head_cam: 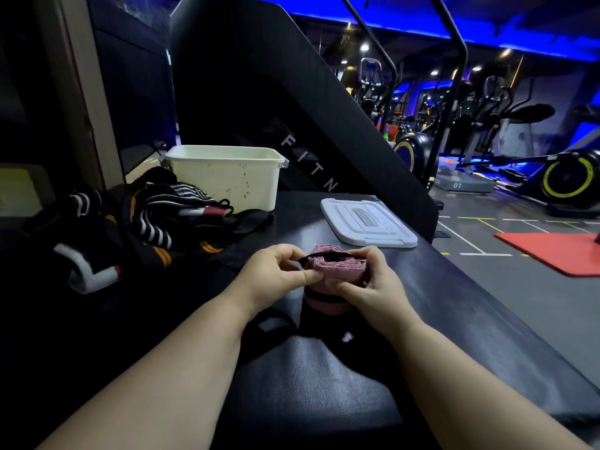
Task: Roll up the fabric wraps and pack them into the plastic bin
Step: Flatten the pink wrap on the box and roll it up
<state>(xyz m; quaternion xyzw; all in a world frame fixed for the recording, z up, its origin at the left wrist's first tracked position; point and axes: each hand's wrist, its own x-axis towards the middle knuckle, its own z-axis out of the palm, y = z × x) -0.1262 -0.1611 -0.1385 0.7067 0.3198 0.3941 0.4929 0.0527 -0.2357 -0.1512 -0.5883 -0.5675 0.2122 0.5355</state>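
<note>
A pink fabric wrap point(334, 266) with black stripes is partly wound into a loose roll, held upright between both hands above the black padded surface point(324, 384). My left hand point(279, 271) pinches the roll's left side and a thin black loop at its top. My right hand point(367, 287) grips the right side, thumb across the front. The wrap's unrolled tail hangs down between my wrists. The cream plastic bin point(227, 177) stands open at the back left; its inside is hidden from here. A heap of black wraps point(139, 222) with white and orange stripes lies left of the bin.
The bin's white lid point(367, 222) lies flat to the right of the bin near the surface's right edge. A tall black machine panel point(276, 92) rises behind. Gym floor, a red mat point(558, 251) and exercise bikes lie to the right.
</note>
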